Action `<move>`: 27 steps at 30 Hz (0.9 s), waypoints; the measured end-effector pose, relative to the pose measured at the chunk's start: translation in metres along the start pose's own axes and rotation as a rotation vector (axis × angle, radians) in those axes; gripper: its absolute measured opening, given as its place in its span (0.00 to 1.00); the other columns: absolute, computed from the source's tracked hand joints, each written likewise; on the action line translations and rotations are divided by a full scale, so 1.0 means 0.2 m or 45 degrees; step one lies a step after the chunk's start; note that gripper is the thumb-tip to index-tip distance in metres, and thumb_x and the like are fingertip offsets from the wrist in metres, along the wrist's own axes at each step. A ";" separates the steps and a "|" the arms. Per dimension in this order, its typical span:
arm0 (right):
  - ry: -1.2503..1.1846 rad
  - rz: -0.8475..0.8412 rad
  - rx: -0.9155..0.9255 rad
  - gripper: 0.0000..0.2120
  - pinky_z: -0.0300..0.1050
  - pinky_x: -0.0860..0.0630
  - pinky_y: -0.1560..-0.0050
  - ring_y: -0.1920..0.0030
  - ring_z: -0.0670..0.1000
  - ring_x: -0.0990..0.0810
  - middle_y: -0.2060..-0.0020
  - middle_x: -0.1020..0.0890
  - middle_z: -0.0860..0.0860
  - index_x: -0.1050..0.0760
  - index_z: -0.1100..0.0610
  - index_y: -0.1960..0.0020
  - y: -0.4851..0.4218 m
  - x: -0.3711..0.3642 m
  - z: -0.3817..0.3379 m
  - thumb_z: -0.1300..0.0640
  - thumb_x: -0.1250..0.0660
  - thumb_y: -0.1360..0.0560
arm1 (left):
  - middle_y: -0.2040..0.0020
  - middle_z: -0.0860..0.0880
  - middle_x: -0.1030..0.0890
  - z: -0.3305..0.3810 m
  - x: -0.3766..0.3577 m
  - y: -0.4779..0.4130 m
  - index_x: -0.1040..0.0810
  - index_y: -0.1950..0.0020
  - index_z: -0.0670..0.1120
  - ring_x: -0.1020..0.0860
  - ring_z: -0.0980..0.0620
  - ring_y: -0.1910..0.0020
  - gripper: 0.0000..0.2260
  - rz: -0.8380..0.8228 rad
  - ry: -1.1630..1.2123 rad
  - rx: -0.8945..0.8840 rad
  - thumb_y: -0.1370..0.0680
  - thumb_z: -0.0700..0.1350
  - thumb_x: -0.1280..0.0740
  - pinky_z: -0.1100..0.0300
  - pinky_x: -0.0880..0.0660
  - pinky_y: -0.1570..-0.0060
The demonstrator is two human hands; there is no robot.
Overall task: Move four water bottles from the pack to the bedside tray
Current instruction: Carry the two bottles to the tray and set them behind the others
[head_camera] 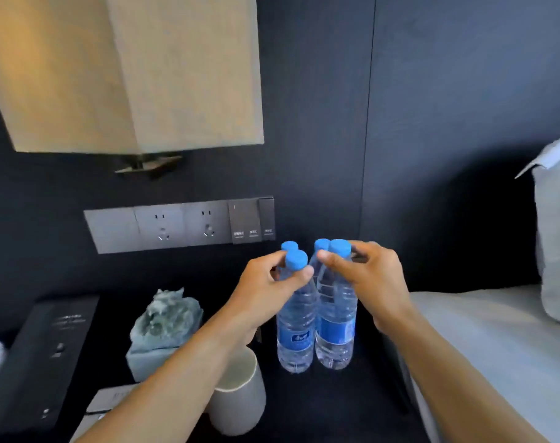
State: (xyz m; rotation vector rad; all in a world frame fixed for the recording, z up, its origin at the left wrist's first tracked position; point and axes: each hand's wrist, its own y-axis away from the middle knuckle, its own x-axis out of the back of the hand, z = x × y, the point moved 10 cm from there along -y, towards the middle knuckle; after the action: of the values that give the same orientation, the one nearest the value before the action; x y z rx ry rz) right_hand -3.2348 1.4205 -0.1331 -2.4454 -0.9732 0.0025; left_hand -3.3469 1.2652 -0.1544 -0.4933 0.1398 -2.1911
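Several clear water bottles with blue caps and blue labels are bunched upright over the dark bedside surface point(320, 407). My left hand point(266, 292) grips the necks of the left pair; the near one point(296, 330) shows in full, and of the one behind it only the cap point(289, 246) shows. My right hand point(368, 282) grips the necks of the right pair, with the near one point(336, 327) in front and the other's cap point(321, 243) behind. Whether their bases touch the surface, I cannot tell. No pack is in view.
A white cup point(237, 394) stands just left of the bottles under my left forearm. A tissue box point(163, 327) and a black box point(39, 362) lie further left. Wall sockets point(182, 227) and a lamp shade point(128, 71) are above. The bed point(496, 340) lies right.
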 end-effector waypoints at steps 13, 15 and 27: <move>0.065 -0.037 0.054 0.21 0.62 0.17 0.51 0.55 0.60 0.13 0.59 0.12 0.56 0.13 0.54 0.55 -0.07 -0.10 0.24 0.37 0.21 0.35 | 0.49 0.52 0.15 -0.22 -0.03 -0.16 0.14 0.45 0.56 0.16 0.56 0.49 0.12 -0.056 -0.094 -0.080 0.25 0.58 0.28 0.57 0.20 0.44; 0.171 -0.099 0.099 0.22 0.61 0.17 0.53 0.57 0.60 0.13 0.60 0.13 0.59 0.15 0.58 0.54 -0.07 -0.11 0.23 0.38 0.23 0.31 | 0.46 0.47 0.18 -0.20 -0.03 -0.16 0.15 0.46 0.56 0.17 0.50 0.46 0.17 -0.022 -0.167 -0.135 0.29 0.63 0.29 0.52 0.19 0.43; 0.291 -0.165 0.133 0.14 0.53 0.17 0.52 0.59 0.51 0.16 0.59 0.13 0.54 0.16 0.58 0.53 -0.07 -0.09 0.23 0.47 0.23 0.29 | 0.45 0.43 0.14 -0.16 0.02 -0.07 0.17 0.40 0.46 0.16 0.43 0.45 0.09 0.098 -0.311 -0.297 0.19 0.46 0.31 0.40 0.21 0.39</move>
State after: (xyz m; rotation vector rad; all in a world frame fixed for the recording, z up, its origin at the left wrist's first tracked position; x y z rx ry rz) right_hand -3.2654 1.4387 -0.1697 -2.2258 -1.0001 -0.2582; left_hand -3.3718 1.2683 -0.1783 -0.8672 0.2784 -2.0304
